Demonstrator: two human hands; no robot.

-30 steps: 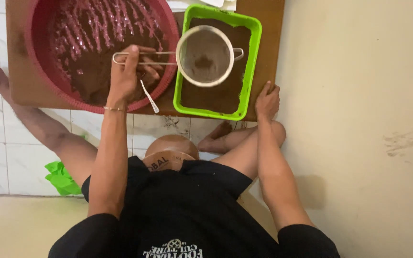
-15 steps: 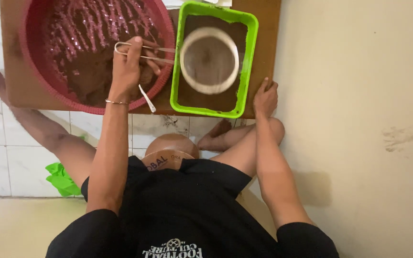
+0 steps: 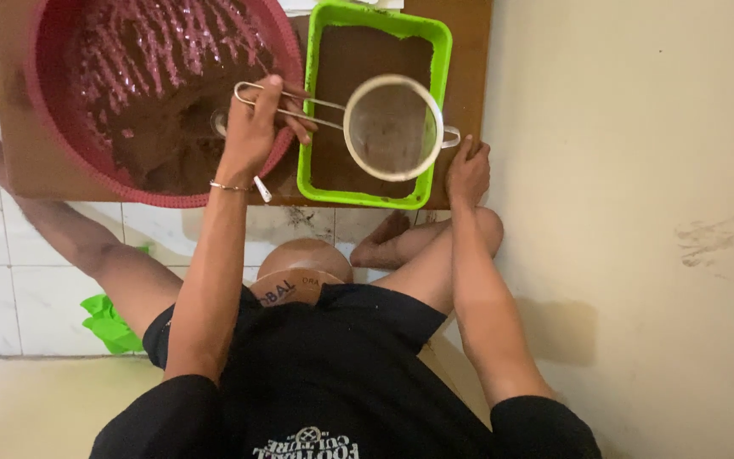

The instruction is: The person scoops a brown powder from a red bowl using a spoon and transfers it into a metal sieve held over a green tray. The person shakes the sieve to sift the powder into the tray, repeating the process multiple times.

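My left hand (image 3: 256, 127) grips the wire handle of a round metal sieve (image 3: 392, 127) and holds it level over a green rectangular tray (image 3: 303, 161) filled with fine brown powder. The mesh looks nearly bare. My right hand (image 3: 467, 170) rests on the tray's near right corner, fingers curled against the rim. To the left sits a big red basin (image 3: 44, 127) with clumpy brown powder and streaked walls. A white spoon handle (image 3: 261, 189) pokes out beneath my left wrist.
Tray and basin stand on a brown wooden board (image 3: 10, 161) on white floor tiles. A cream wall (image 3: 639, 212) runs along the right. My legs are spread around the board. A brown round object (image 3: 303, 255) lies between them, and a green cloth (image 3: 108, 323) sits by my left thigh.
The sieve has stayed over the green tray, shifting slightly, and the dark heap in its mesh has thinned out. My right hand slid closer to the tray's corner.
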